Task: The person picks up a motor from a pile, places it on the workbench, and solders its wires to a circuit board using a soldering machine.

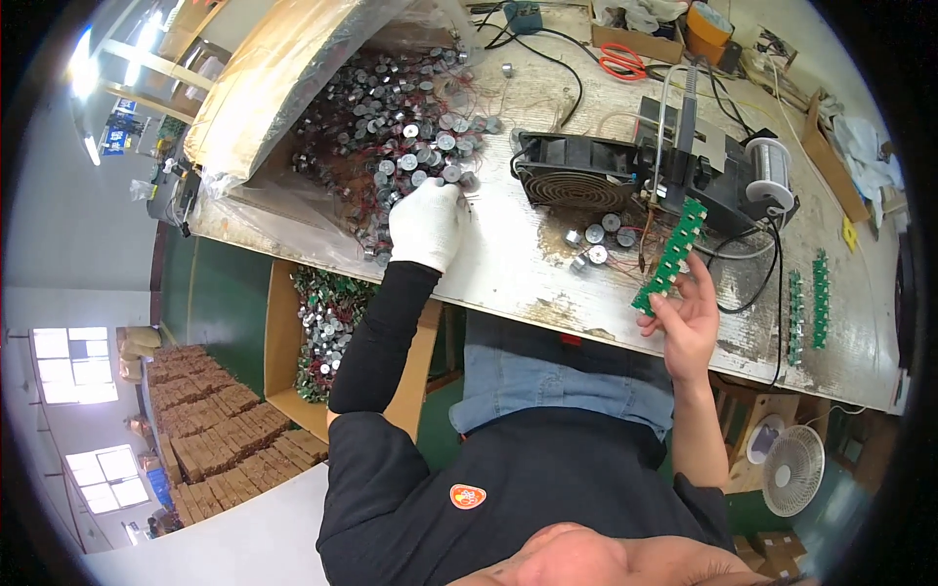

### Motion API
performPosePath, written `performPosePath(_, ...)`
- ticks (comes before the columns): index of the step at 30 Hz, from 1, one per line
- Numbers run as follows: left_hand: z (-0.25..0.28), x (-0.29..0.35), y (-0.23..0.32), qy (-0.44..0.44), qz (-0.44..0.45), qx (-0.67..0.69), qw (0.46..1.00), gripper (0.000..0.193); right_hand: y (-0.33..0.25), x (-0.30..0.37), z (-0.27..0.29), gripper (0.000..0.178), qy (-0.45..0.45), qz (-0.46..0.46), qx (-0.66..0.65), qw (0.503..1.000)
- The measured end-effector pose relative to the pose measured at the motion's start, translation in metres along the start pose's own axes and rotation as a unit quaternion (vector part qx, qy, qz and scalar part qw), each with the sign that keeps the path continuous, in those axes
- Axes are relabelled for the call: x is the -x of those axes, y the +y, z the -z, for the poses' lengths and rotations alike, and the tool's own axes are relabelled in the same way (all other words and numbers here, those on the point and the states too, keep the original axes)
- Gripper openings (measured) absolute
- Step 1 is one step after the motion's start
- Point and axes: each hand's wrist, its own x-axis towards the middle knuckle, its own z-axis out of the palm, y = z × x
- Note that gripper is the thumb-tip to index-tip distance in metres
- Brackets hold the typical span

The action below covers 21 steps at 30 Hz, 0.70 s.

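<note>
My left hand (pixel 427 227), in a white glove, is at the near right edge of a heap of small round metal motors (pixel 410 161) with thin red wires. Its fingers are curled together by a few motors; what they grip, if anything, is hidden. My bare right hand (pixel 688 317) pinches the lower part of a green circuit board strip (pixel 672 256), held tilted above the bench's near edge. Just left of the strip, several loose motors (pixel 611 223) lie on the worn white bench top (pixel 489 269).
A black fan (pixel 576 171) stands beside a soldering device with a solder wire spool (pixel 768 171). Red-handled scissors (pixel 621 62) lie farther back. More green board strips (pixel 820 298) rest at right. A cardboard box (pixel 281 342) of boards and motors sits below the bench at left.
</note>
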Motion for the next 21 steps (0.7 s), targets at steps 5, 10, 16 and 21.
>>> performPosePath(5,0.000,0.002,0.004,-0.028,0.001,-0.036,0.999,0.011,-0.001,0.002,0.001,0.066,0.003,0.000,-0.004,1.000)
performPosePath(10,0.012,0.031,0.013,0.005,0.023,0.146,0.989,0.009,-0.001,0.002,0.002,0.066,-0.001,0.002,-0.006,1.000)
performPosePath(16,0.019,0.064,0.033,0.056,0.005,0.305,0.951,0.010,0.002,-0.002,-0.001,0.066,-0.006,-0.006,-0.025,1.000)
performPosePath(21,0.025,0.066,0.040,0.125,0.091,0.283,0.946,0.023,0.001,-0.002,-0.001,0.066,-0.004,-0.006,-0.013,1.000)
